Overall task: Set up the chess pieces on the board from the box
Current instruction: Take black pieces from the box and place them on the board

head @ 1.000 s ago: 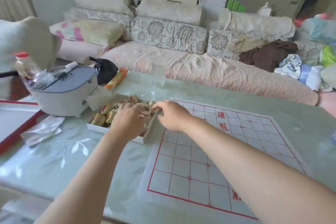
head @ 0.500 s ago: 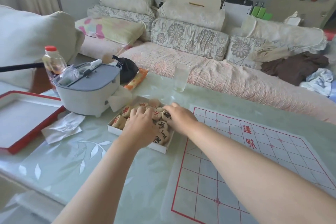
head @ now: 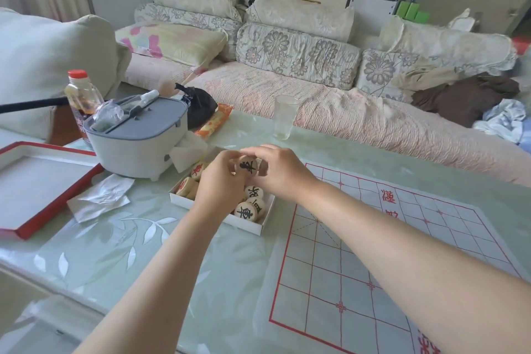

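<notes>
Since half a second ago both hands are lifting off the heap, and one black-marked disc (head: 247, 168) is now standing on edge between them, facing the camera. Across the lower frame the glass table (head: 143, 253) is carrying the red-lined board (head: 373, 253), which is lying flat at lower right. Just left of it, mid-frame, the white box (head: 247, 224) is holding the remaining pieces (head: 245, 211). Above the box the left hand (head: 221, 184) and right hand (head: 283, 174) are curling their fingers round the raised disc, pinching it from either side.
</notes>
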`<move>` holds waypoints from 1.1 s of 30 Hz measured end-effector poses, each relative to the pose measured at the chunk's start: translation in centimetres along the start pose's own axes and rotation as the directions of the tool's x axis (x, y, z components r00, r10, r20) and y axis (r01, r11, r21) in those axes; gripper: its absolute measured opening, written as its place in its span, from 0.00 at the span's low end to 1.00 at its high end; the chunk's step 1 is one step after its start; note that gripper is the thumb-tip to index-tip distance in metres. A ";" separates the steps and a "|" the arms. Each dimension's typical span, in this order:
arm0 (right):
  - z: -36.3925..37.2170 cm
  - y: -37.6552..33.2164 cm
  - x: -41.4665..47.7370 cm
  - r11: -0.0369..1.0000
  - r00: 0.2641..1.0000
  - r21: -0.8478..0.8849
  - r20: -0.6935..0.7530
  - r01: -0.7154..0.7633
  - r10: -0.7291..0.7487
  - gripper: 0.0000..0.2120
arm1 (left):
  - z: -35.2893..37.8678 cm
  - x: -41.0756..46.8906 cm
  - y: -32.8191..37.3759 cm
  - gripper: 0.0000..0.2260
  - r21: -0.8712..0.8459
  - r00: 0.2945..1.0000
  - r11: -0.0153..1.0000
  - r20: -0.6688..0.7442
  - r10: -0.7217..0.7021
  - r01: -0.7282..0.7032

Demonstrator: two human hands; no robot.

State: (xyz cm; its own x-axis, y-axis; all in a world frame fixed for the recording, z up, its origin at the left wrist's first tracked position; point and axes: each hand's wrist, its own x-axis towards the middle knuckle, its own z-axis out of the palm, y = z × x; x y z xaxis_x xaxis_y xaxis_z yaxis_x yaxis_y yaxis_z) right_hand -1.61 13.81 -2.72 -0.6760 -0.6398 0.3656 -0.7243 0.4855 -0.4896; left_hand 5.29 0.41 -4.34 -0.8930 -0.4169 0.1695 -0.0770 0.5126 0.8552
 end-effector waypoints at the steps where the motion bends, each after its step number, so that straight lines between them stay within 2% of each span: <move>1: -0.1 0.0 0.0 0.999 1.000 -0.022 0.015 -0.024 0.025 0.27 | -0.1 0.1 -0.2 0.14 -0.021 1.000 1.000 -0.023 -0.010 0.009; 2: -0.1 0.1 -0.1 0.996 0.997 -0.060 0.040 -0.066 0.069 0.26 | -0.3 0.2 -0.5 0.15 -0.031 0.999 0.999 -0.038 -0.024 0.023; 6: 0.2 1.5 -0.1 0.927 0.955 -0.306 0.134 -0.216 0.266 0.10 | -1.1 0.4 -1.2 0.19 -0.028 0.998 0.998 -0.019 -0.063 0.062; 10: 1.5 2.0 -0.1 0.883 0.914 -0.395 0.202 -0.253 0.352 0.12 | -1.3 0.1 -1.7 0.20 0.072 0.997 0.997 0.062 -0.035 0.031; 12: 2.1 2.0 0.0 0.860 0.895 -0.455 0.247 -0.232 0.372 0.15 | -1.1 -0.1 -1.7 0.21 0.118 0.997 0.993 0.070 -0.029 0.021; 15: 2.6 2.1 0.3 0.847 0.885 -0.479 0.257 -0.232 0.388 0.12 | -1.1 -0.2 -1.6 0.20 0.123 0.998 0.992 0.060 -0.031 0.023; 19: 2.3 2.0 0.6 0.876 0.886 -0.389 0.242 -0.286 0.397 0.08 | -0.7 -0.2 -1.8 0.20 0.146 0.999 0.989 0.050 0.003 -0.010; 22: 1.7 2.1 0.4 0.906 0.893 -0.205 0.191 -0.370 0.408 0.06 | -0.6 -0.3 -1.3 0.20 0.133 0.999 0.991 0.047 -0.003 -0.003; 26: -0.1 2.4 -0.7 0.916 0.914 0.020 0.082 -0.400 0.398 0.05 | -0.3 -0.5 -0.5 0.20 0.121 0.999 0.992 0.052 0.014 -0.020; 31: -4.5 3.5 -4.5 0.882 0.887 0.094 0.050 -0.462 0.460 0.07 | 1.8 -0.7 1.2 0.19 0.144 0.991 0.986 0.108 0.074 -0.089; 33: -6.5 4.3 -7.2 0.853 0.862 0.124 0.048 -0.507 0.505 0.10 | 3.2 -1.3 2.4 0.17 0.139 0.981 0.980 0.145 0.126 -0.146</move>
State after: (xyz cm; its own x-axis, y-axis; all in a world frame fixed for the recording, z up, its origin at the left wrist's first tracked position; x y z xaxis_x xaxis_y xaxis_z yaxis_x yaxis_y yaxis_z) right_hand -0.72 24.35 -2.27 -0.9417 -0.3352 0.0298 -0.2588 0.6647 -0.7009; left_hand 4.84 4.61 -4.07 -0.9504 -0.2359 0.2026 -0.0066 0.6669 0.7451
